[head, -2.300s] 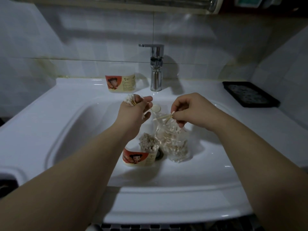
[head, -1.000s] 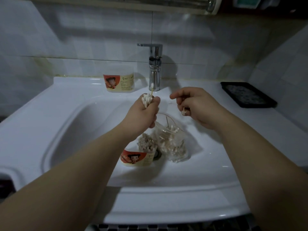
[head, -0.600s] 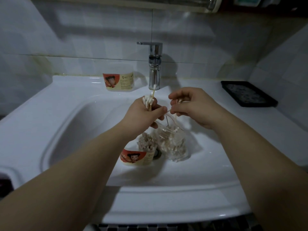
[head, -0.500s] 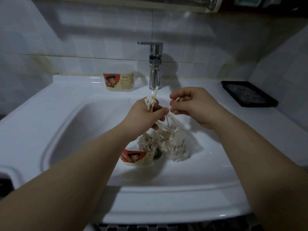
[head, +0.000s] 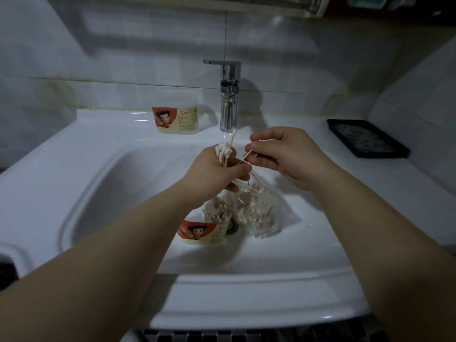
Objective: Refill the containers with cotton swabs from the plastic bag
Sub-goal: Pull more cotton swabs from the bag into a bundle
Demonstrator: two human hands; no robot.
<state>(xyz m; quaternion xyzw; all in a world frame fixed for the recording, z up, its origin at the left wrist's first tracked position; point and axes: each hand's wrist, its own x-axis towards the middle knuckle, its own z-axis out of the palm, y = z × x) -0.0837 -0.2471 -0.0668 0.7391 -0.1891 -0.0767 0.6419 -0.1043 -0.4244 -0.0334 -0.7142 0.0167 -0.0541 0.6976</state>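
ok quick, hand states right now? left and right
Left hand: grips a bunch of cotton swabs, tips up.
Right hand: pinches a swab stick; how many sticks it holds cannot be told.

One labelled container [head: 202, 235] stands in the sink [head: 103, 193], full of upright cotton swabs [head: 216, 209]. A clear plastic bag [head: 257, 214] of loose swabs slumps just right of it. A second container [head: 176, 119] stands on the back rim.
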